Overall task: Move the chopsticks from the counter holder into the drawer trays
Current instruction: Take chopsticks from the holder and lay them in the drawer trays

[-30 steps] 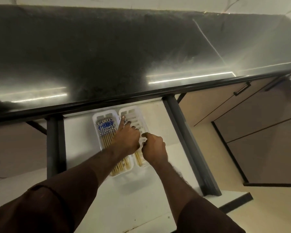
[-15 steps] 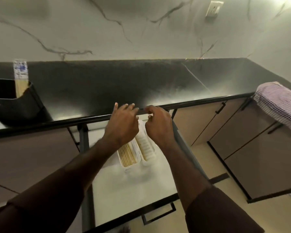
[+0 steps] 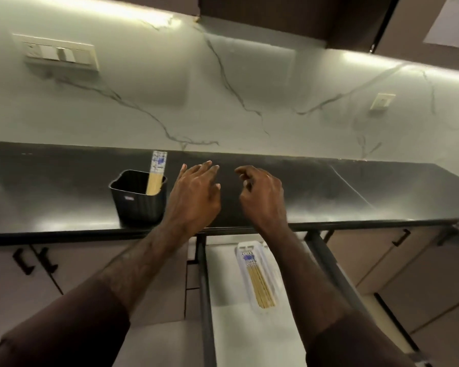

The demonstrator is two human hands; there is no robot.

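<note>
While the open drawer sits nearest us below the counter's front edge, its white tray already carries a row of chopsticks lying flat. A second tray may lie under the right forearm, but that can't be seen. Above, both hands hover empty over the black counter: left hand with fingers spread and straight, right hand loosely curled, gripping nothing. This looks like the reach back for another load. Just left of the left hand, the black holder stands at the counter's front edge with a few remaining chopsticks leaning upright against its far wall. Next move: swing left, pinch those sticks, lift them clear of the rim. Nothing blocks the path. Behind, a marble backsplash with a switch plate.
</note>
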